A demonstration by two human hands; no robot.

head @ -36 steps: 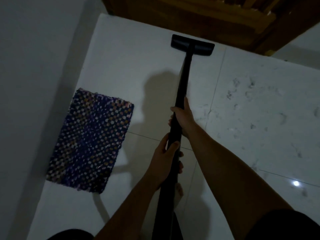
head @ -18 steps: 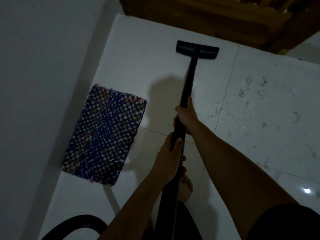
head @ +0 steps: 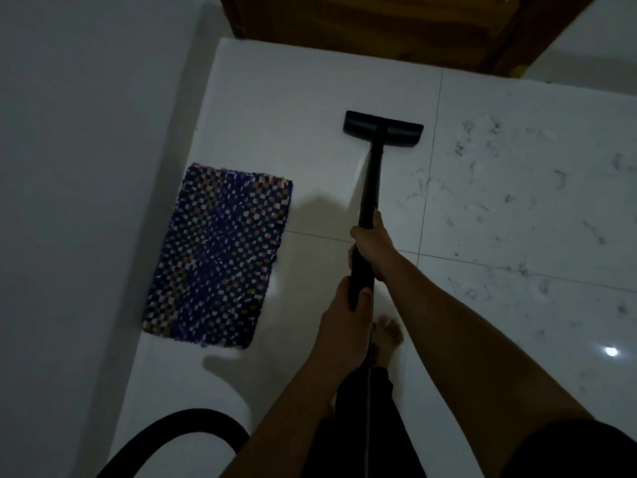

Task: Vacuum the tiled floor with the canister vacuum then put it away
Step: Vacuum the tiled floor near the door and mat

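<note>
The black vacuum wand (head: 371, 188) runs from my hands forward to its flat floor head (head: 383, 128), which lies on the white tiled floor (head: 289, 108). My right hand (head: 374, 243) grips the wand higher up, fingers wrapped round it. My left hand (head: 348, 315) grips the wand just below the right one. A loop of black hose (head: 179, 426) curves across the floor at the bottom left. The canister itself is out of view.
A blue and white woven mat (head: 220, 253) lies on the floor left of the wand, close to the grey wall (head: 86, 167). Dark wooden furniture (head: 379, 25) stands beyond the floor head. My bare foot (head: 387, 336) is under my hands.
The floor head has drawn back from the wooden furniture toward me. I have stepped back, and the black hose has come into view at the bottom left.
</note>
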